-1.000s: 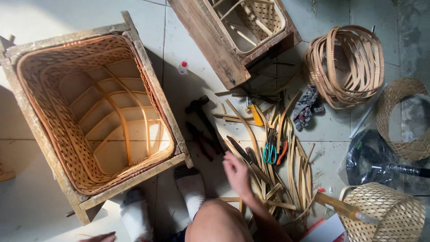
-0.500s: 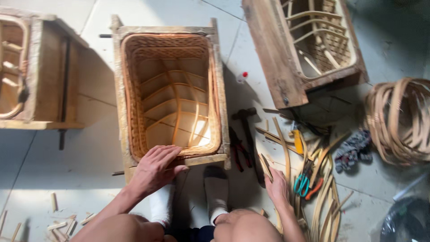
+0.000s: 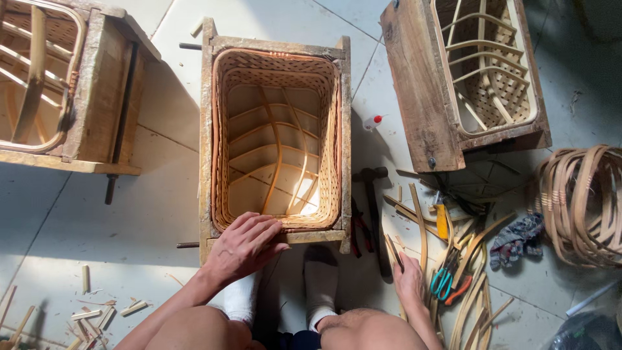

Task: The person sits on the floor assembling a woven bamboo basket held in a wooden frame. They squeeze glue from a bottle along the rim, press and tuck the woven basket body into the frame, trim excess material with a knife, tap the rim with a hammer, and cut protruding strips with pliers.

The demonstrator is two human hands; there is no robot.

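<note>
Weaving pauses: left hand (image 3: pixel 245 247) flat on the basket (image 3: pixel 275 139) rim (holding nothing); right hand (image 3: pixel 411 282) seemingly pinching a bamboo strip (image 3: pixel 393 251), to be fed in.

A tan, tightly woven pattern is shown by the basket (image 3: pixel 275 139), framed in weathered grey-brown wood. At four o'clock from it, scissors (image 3: pixel 442 281) with teal handles are seen, an orange-handled tool (image 3: pixel 459 291) beside them, and a yellow-handled knife (image 3: pixel 442 221) above them.
</note>
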